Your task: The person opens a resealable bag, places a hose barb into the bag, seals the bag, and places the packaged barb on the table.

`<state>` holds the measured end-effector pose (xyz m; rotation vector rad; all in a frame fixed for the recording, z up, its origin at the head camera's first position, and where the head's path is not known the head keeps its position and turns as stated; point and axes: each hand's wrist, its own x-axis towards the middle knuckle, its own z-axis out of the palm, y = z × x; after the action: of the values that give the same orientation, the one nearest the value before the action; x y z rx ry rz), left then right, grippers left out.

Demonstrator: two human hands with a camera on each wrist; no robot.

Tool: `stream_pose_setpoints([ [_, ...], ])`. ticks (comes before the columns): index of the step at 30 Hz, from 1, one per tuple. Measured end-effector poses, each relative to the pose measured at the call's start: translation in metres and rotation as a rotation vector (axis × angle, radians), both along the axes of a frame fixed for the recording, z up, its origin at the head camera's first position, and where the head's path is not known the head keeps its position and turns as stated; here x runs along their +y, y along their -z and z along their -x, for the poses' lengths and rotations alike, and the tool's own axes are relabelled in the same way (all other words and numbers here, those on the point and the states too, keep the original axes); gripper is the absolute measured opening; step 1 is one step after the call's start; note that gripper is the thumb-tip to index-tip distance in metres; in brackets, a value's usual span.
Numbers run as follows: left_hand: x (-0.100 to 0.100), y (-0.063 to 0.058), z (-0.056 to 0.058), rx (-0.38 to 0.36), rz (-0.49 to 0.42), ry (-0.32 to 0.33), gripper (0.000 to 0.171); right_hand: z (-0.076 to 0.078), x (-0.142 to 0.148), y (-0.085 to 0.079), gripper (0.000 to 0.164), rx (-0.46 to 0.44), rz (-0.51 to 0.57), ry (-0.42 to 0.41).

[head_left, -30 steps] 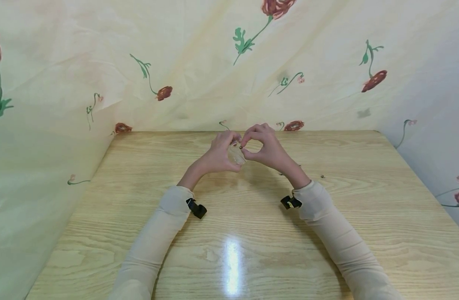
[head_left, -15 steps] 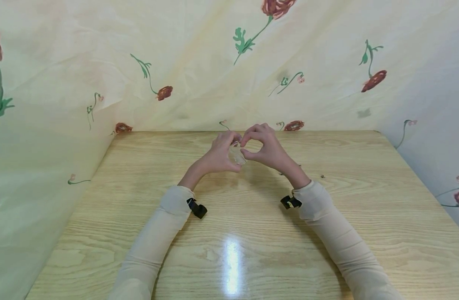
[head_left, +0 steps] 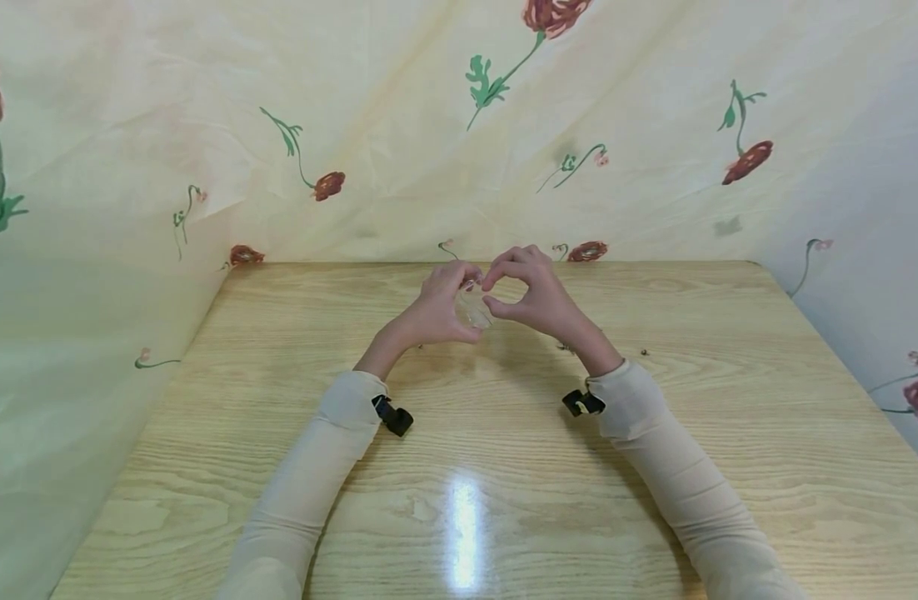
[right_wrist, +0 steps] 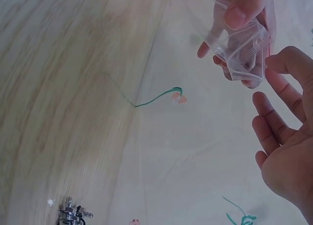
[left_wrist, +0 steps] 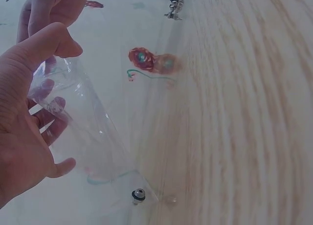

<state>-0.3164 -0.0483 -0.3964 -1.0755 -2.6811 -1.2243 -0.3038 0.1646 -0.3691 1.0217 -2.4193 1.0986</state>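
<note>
A screw (left_wrist: 138, 195) shows at the lower corner of a clear plastic bag (head_left: 473, 310), which the left hand (head_left: 438, 308) grips. Just beside it, the right hand's (head_left: 532, 292) curved thumb and forefinger stand apart. More screws (right_wrist: 72, 215) lie farther right.

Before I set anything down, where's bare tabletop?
Bare table: between left sleeve and right sleeve, nearer side; also outside either sleeve, toward the flowered cloth. Crowded: metal parts by the right wrist; left hand holding clear bag beside right hand.
</note>
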Motion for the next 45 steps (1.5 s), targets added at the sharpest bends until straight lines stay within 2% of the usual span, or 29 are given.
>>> stream_pose_setpoints([
  [10,-0.003,0.000,0.001,-0.004,0.008,-0.026,0.069,0.000,0.008,-0.002,0.011,-0.042,-0.031,0.028],
  [18,-0.005,-0.001,0.002,0.000,0.008,-0.037,0.069,0.001,0.024,-0.004,0.010,-0.003,-0.086,0.031],
  [26,-0.006,-0.003,0.001,-0.004,-0.002,-0.042,0.069,0.002,0.043,0.004,0.008,-0.007,-0.181,0.033],
  [33,-0.007,-0.002,0.003,-0.012,-0.011,-0.016,0.066,0.000,0.061,0.017,0.010,-0.014,-0.303,0.043],
  [41,-0.008,-0.002,0.002,-0.020,-0.012,-0.015,0.066,-0.005,0.082,0.024,0.009,-0.086,-0.415,0.064],
  [45,-0.008,-0.003,0.002,-0.027,-0.017,-0.016,0.067,-0.008,0.090,0.027,0.010,-0.075,-0.460,0.071],
])
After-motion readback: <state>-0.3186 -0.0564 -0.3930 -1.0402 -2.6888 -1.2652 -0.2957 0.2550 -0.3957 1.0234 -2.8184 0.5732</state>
